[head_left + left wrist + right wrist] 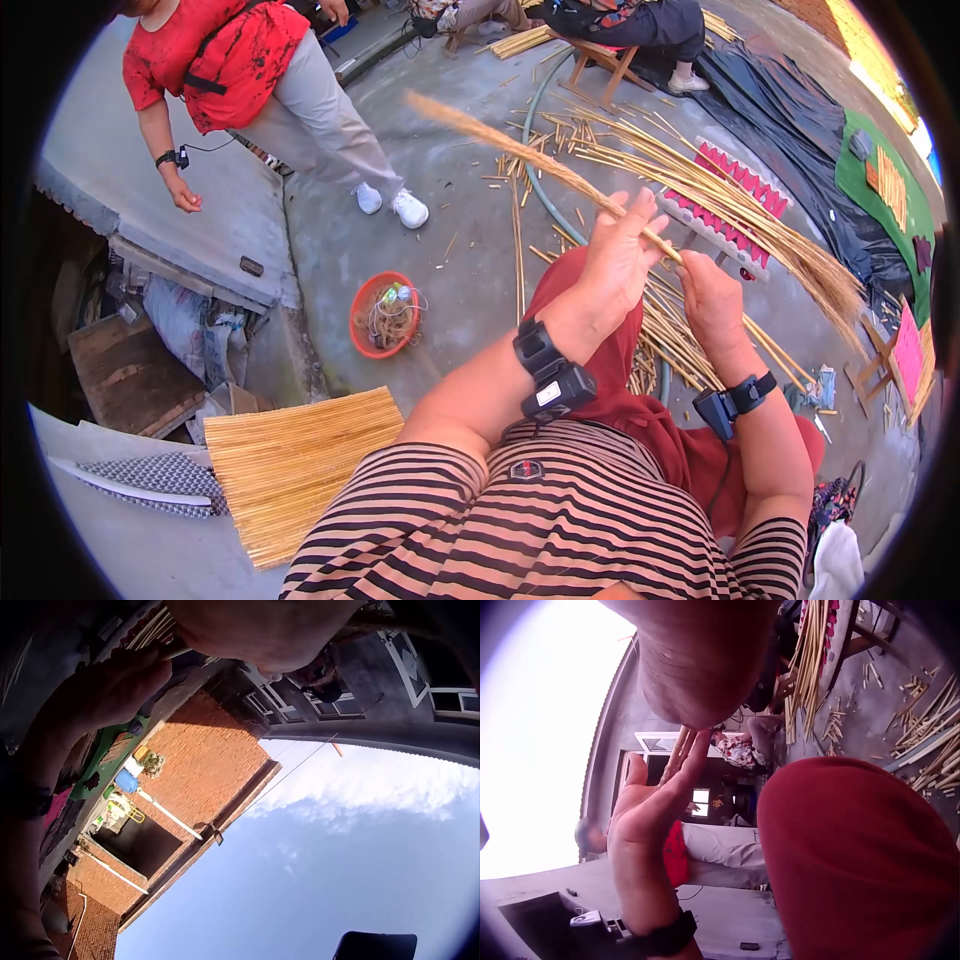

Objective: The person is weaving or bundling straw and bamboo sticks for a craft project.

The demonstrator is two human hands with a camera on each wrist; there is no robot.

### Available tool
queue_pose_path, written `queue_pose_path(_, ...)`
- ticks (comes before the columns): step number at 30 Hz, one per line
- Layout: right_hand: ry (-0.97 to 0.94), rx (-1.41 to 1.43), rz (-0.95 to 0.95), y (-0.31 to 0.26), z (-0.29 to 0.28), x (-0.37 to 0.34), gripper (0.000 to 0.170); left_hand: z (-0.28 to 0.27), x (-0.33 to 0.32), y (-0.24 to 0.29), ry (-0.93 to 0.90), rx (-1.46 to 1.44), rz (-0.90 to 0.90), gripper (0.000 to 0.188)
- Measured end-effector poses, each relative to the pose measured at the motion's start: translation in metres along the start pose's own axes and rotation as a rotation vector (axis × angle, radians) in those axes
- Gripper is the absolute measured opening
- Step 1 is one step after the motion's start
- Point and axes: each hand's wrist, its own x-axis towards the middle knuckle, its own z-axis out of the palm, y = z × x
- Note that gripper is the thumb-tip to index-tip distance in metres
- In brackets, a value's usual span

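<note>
A long stalk with a feathery tip (500, 141) slants across the front of the lap in the head view. My left hand (618, 255) supports it across the palm, fingers mostly straight; the right wrist view shows this hand (649, 814) with straight fingers along the stalk (676, 755). At the stalk's lower end, my right hand (712, 298) pinches it between thumb and curled fingers. The left wrist view shows my left hand (266, 630) large and dark at the top, with my right hand (112, 690) beyond it.
Bundled stalks (740, 225) lie across a rack with pink zigzag edges (735, 180). An orange basin (358, 340) stands left of the knees, near a mat of stalks (310, 465). A person in red (245, 70) stands ahead; others sit farther back. Cut pieces litter the floor.
</note>
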Motion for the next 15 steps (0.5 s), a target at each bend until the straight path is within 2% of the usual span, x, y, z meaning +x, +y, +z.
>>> queue_pose_path(1,0.010,-0.085,-0.015,-0.003,-0.001,0.002,0.017,0.005,0.005,-0.006,0.030,-0.021,0.001,0.027)
queue_pose_path(3,-0.002,-0.171,-0.026,-0.011,-0.011,0.008,0.024,0.005,0.021,-0.009,-0.117,-0.092,0.053,0.016)
queue_pose_path(6,0.109,0.100,-0.004,-0.004,-0.015,0.009,0.022,0.009,0.027,-0.010,-0.287,-0.120,0.073,0.006)
queue_pose_path(7,0.039,0.207,0.121,-0.004,-0.019,0.010,0.017,0.011,0.025,-0.012,-0.336,-0.114,0.068,0.006)
queue_pose_path(10,-0.347,0.686,0.488,0.009,-0.032,0.017,0.016,0.012,0.024,-0.020,-0.417,-0.127,0.025,0.006)
queue_pose_path(11,-0.414,0.731,0.524,0.017,-0.034,0.016,0.016,0.014,0.023,-0.021,-0.420,-0.136,0.012,0.006)
queue_pose_path(15,-0.279,0.746,0.326,0.021,-0.034,0.012,0.019,0.025,0.017,-0.006,-0.449,-0.103,0.004,0.017)
